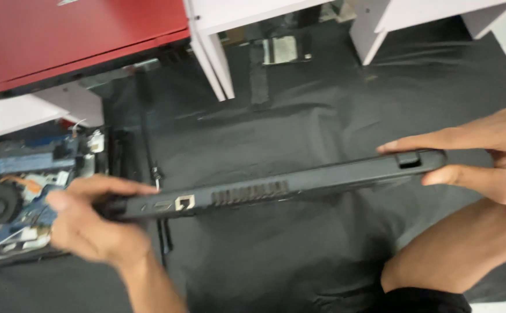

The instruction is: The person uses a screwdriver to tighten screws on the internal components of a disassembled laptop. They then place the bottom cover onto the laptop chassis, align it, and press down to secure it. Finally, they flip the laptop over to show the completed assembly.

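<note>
Both hands grip a slim black plastic laptop [276,184] edge-on above a black cloth [311,116] on the floor.

Nearest, a bare knee [450,255] shows at the lower right. Left hand [90,220] is clamped on the laptop's left end, beside its side ports and vent slots; right hand [490,159] pinches the right end, fingers above and below. Left of it lies an opened laptop base with exposed blue circuit board and fan [15,197]. Farther off, a closed red laptop [79,40] rests on a white tabletop [9,113], with white furniture legs [212,58] beyond.
</note>
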